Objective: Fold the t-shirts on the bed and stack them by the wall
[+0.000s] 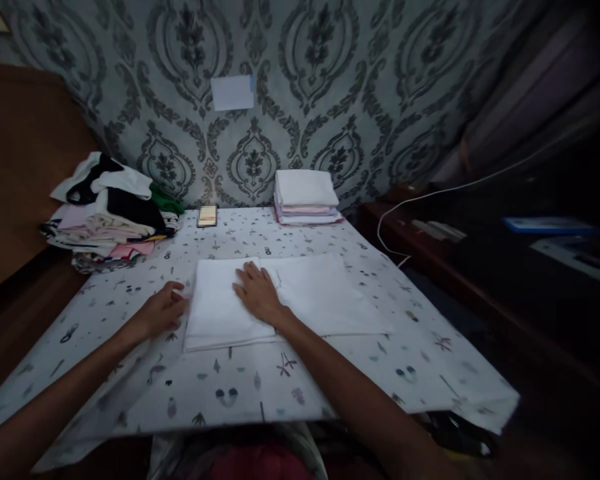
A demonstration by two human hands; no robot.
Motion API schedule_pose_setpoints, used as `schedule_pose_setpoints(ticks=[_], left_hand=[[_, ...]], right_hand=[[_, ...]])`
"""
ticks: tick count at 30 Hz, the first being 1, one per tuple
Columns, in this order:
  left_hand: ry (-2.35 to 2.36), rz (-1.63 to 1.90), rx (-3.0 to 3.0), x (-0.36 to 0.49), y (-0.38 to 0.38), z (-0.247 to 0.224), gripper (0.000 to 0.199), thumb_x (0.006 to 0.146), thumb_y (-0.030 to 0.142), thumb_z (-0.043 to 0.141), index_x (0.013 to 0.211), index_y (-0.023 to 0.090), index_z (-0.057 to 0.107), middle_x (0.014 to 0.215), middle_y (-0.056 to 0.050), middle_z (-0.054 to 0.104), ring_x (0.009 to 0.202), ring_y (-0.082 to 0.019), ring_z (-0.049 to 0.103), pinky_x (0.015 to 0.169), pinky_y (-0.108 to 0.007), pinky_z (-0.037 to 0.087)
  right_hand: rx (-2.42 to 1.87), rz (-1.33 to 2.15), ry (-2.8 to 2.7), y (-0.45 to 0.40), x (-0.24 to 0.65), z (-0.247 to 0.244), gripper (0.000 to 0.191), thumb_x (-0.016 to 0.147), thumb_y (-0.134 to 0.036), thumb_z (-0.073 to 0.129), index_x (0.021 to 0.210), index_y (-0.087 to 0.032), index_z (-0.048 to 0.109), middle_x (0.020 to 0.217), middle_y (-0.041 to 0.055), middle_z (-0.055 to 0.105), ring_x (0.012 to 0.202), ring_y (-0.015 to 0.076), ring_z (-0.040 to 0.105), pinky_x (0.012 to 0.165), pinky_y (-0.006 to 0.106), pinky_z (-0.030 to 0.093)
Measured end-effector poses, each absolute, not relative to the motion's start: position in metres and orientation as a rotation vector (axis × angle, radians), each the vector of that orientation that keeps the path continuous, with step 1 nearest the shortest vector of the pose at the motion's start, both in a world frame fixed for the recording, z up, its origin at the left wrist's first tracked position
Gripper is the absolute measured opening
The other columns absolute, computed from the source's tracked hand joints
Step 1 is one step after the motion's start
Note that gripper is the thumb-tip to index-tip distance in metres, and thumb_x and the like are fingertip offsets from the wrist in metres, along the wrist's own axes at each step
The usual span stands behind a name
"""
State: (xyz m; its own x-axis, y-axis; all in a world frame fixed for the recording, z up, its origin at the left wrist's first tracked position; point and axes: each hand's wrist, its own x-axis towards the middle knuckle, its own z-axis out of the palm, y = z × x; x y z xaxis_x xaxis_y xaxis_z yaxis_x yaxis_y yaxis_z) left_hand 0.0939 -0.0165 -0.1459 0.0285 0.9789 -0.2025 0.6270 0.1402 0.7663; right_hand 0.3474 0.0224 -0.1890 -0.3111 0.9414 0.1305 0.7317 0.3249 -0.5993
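"Tablecloth (430, 320) or bare wood under all this?"

"Tablecloth: white, printed with small starfish and other little motifs, its near edge overhanging. Behind it rises grey damask wallpaper (253, 153) with a pale sheet of paper (233, 93) on it. A brown panel (25, 167) stands at the left, and the room is dim, darkest at the right."

"And the white cloth (325, 293)?"

"Lying flat mid-table, long side to side. Its left part is doubled over into a thicker, neat rectangle; the right part is thinner, faintly creased."

"What are the fingers doing?"

"The right hand (257, 293) is laid palm down on the doubled part, fingers slightly spread, gripping nothing. The left hand (165, 310) is just off the cloth's left edge, fingers loosely bent and parted; I can't tell if the tips touch it."

"Anything else around?"

"A heaped pile of clothes (115, 213) at the back left, a small framed card (207, 216) by the wall, then a squared stack of folded fabric (306, 193), white on top. A white cable (445, 190) trails at the right."

"Anything in the way?"

"Only the right hand and forearm, hiding some of the cloth."
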Motion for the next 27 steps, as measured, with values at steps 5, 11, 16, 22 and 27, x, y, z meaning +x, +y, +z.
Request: schedule_pose_setpoints(ticks=[5, 11, 16, 22, 27], left_hand=[[1.662, 0.575, 1.165, 0.111, 0.002, -0.145, 0.062, 0.055, 0.055, 0.078, 0.099, 0.02, 0.053, 0.07, 0.0, 0.063, 0.062, -0.018, 0.062, 0.043, -0.021, 0.04], [1.529, 0.588, 1.112, 0.128, 0.003, -0.139, 0.055, 0.051, 0.041, 0.082, 0.093, 0.016, 0.057, 0.057, 0.003, 0.06, 0.047, -0.014, 0.054, 0.041, -0.022, 0.035], [1.462, 0.81, 1.073, 0.157, 0.006, -0.118, 0.059, 0.051, 0.034, 0.082, 0.103, 0.019, 0.06, 0.076, -0.002, 0.07, 0.068, -0.022, 0.068, 0.057, -0.028, 0.052], [1.296, 0.899, 1.174, 0.215, 0.012, -0.096, 0.056, 0.055, 0.032, 0.08, 0.105, 0.021, 0.058, 0.07, 0.001, 0.067, 0.061, -0.019, 0.066, 0.056, -0.028, 0.051], [1.232, 0.926, 1.185, 0.251, 0.016, -0.095, 0.05, 0.057, 0.031, 0.076, 0.102, 0.019, 0.057, 0.063, 0.003, 0.063, 0.052, -0.014, 0.059, 0.05, -0.023, 0.047]], right_hand=[[-1.529, 0.545, -2.2, 0.02, 0.349, -0.186, 0.048, 0.1, -0.035, 0.043, 0.144, -0.016, 0.048, 0.16, 0.0149, 0.034, 0.152, 0.0255, 0.021, 0.123, 0.046, 0.012], [-1.498, 0.631, -2.094, 0.022, 0.35, -0.184, 0.05, 0.101, -0.033, 0.04, 0.145, -0.012, 0.047, 0.157, 0.0167, 0.038, 0.151, 0.0247, 0.024, 0.123, 0.045, 0.013], [-1.323, 0.81, -1.578, 0.033, 0.358, -0.186, 0.045, 0.1, -0.036, 0.041, 0.134, -0.015, 0.06, 0.147, 0.0123, 0.054, 0.142, 0.023, 0.042, 0.118, 0.039, 0.028], [-1.059, 1.28, -0.851, 0.049, 0.365, -0.194, 0.041, 0.091, -0.053, 0.053, 0.112, -0.02, 0.069, 0.126, 0.007, 0.069, 0.123, 0.0221, 0.059, 0.107, 0.037, 0.043], [-0.983, 1.337, -0.748, 0.051, 0.368, -0.196, 0.039, 0.093, -0.053, 0.05, 0.108, -0.021, 0.067, 0.117, 0.0063, 0.072, 0.116, 0.02, 0.063, 0.102, 0.035, 0.048]])
